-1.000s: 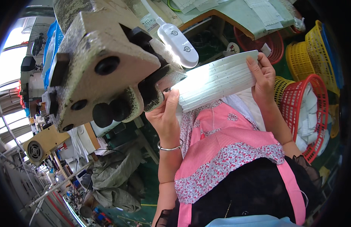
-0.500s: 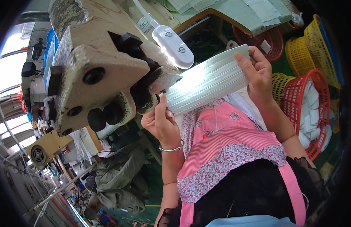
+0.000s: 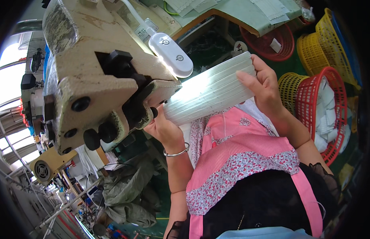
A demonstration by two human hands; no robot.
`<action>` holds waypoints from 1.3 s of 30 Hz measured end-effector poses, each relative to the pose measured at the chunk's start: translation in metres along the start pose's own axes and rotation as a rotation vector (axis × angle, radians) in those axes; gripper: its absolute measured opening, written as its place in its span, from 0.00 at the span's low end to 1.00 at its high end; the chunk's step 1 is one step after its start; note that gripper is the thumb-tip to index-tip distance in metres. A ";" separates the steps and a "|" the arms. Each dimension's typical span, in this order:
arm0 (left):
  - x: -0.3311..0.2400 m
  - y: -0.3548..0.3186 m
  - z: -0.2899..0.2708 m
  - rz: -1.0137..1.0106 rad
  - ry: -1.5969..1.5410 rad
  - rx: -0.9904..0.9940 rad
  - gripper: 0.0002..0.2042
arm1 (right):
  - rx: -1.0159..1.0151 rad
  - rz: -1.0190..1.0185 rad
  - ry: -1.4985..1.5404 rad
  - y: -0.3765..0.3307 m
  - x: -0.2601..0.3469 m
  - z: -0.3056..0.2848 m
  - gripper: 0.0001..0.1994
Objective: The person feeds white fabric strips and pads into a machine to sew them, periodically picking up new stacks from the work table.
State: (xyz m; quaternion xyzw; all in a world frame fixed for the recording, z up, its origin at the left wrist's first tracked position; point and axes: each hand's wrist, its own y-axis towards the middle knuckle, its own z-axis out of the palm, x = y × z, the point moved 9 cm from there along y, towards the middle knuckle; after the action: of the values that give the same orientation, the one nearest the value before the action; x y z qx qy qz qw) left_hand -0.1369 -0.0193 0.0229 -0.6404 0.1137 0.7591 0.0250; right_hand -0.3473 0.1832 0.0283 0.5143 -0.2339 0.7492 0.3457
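Stretched between both hands is a white ribbed strip of cloth [image 3: 217, 89] with lines running along its length; its left part shines brightly under the lamp. My right hand [image 3: 264, 85] grips its right end, thumb on top and fingers behind. At the lower left end, my left hand [image 3: 165, 129] pinches the corner, its fingertips partly hidden by the head of a beige sewing machine [image 3: 93, 91]. That machine stands just left of and above the strip. A white lamp [image 3: 171, 53] on a bendy neck hangs over the strip's far left end.
A red basket [image 3: 340, 115] filled with white pieces stands at right, with yellow baskets [image 3: 310, 49] and another red basket [image 3: 268, 44] beyond. White pieces lie on the pale green table [image 3: 268, 26]. Grey-green cloth [image 3: 129, 191] hangs at lower left.
The machine and lamp have shifted left in the picture as the view moved. Both hands and the strip sit a little further left, still held at both ends.
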 end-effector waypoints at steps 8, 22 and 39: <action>0.000 0.019 -0.024 0.053 0.054 -0.014 0.07 | 0.046 0.088 -0.065 -0.006 -0.003 0.021 0.09; -0.011 0.049 -0.063 0.046 0.092 -0.097 0.08 | 0.086 0.004 -0.129 -0.014 -0.032 0.073 0.09; 0.027 0.063 -0.113 -0.091 -0.013 -0.142 0.04 | 0.220 0.097 -0.130 -0.012 -0.050 0.132 0.09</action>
State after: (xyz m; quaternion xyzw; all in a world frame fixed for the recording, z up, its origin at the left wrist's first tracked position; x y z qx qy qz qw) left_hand -0.0439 -0.1061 -0.0117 -0.6400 0.0302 0.7676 0.0146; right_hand -0.2467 0.0838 0.0295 0.5847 -0.1971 0.7511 0.2347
